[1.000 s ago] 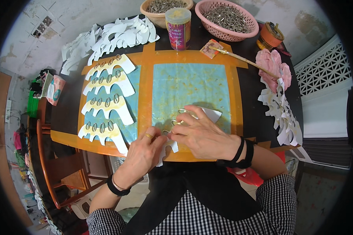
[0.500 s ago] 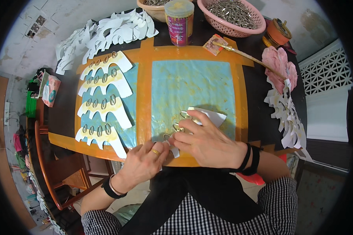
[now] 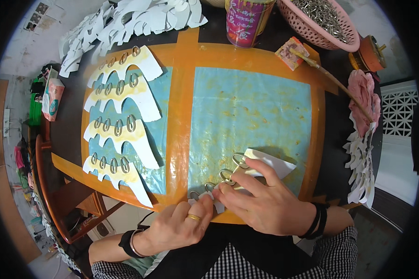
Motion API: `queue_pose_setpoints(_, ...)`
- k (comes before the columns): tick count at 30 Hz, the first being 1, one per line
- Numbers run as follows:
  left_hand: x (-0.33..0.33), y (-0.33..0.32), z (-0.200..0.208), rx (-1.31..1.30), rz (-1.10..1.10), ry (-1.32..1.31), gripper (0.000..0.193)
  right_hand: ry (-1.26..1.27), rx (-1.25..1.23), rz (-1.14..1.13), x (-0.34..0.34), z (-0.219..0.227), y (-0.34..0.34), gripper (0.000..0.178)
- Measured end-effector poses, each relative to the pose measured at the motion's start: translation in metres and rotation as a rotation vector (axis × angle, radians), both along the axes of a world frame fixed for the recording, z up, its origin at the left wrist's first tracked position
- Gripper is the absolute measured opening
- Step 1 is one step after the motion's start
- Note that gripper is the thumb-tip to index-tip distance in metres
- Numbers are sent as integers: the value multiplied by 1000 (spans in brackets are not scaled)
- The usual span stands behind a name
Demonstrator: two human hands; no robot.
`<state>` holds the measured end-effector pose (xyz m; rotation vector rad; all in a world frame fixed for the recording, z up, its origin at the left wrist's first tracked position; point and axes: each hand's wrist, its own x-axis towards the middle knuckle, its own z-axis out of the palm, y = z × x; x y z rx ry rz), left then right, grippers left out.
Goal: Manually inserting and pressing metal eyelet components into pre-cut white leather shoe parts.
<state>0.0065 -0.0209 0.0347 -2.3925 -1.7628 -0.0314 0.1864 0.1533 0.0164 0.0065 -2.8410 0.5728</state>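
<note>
A white cut-out paper piece (image 3: 270,162) with scalloped edges lies at the near edge of the right blue sheet (image 3: 246,111). Several oval metal rings (image 3: 239,160) sit along it. My left hand (image 3: 184,223), wearing a gold ring, pinches the piece's left end beside the lowest metal rings. Over the piece's middle and right part, my right hand (image 3: 270,202) bends its fingers down onto paper and rings; its thumb is hidden. On the left blue sheet, several similar paper pieces (image 3: 142,104) lie stacked in rows, smeared yellow, each with metal rings along its upper edge.
Loose white cut-outs (image 3: 139,23) pile up at the far left. At the back stand a purple-labelled tub (image 3: 246,23) and a pink basket (image 3: 321,23) of metal rings. A brush (image 3: 335,83) leans from a small box (image 3: 292,52) to a pink cloth (image 3: 364,95). More cut-outs (image 3: 361,172) line the right edge.
The view has shifted, so the table and hands appear lower. Both hands stay on the same paper piece, and the metal rings by my left fingertips show more clearly.
</note>
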Motion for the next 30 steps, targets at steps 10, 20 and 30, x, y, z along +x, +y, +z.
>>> queue_pose_setpoints(10, -6, 7, 4, -13, -45, 2, 16, 7, 21, -10, 1, 0, -1, 28)
queue_pose_setpoints(20, -4, 3, 8, -81, -83, -31, 40, 18, 41, 29, 0, 1, 2, 29)
queue_pose_setpoints(30, -16, -5, -1, -1, -186, -121, 38, -16, 167, 107, 0, 7, 3, 33)
